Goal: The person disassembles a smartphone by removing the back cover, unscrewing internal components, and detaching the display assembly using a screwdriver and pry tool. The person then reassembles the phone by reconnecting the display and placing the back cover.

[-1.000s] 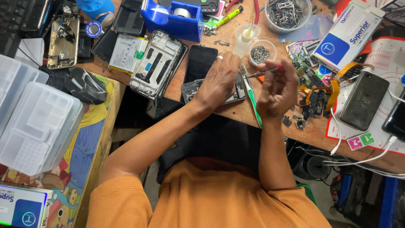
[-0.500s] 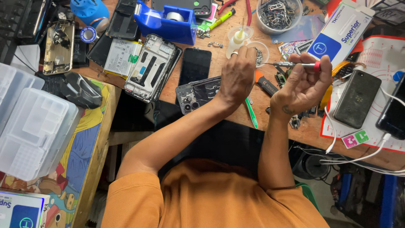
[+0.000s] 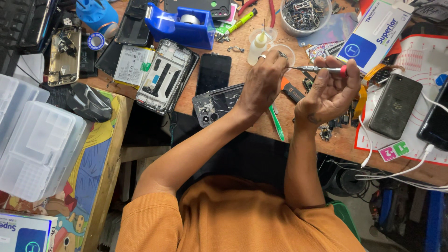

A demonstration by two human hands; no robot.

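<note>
With our right hand (image 3: pixel 329 91) pinching the small screwdriver (image 3: pixel 322 70) above the surface (image 3: pixel 242 74), our left hand's (image 3: pixel 263 84) fingers closing at its tip, we should steady both wrists.

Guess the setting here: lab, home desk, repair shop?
Most likely a phone repair bench. An opened phone frame lies among other phones on the wooden table, a clear bowl holds small metal parts, and the right hand holds a precision screwdriver.
</note>
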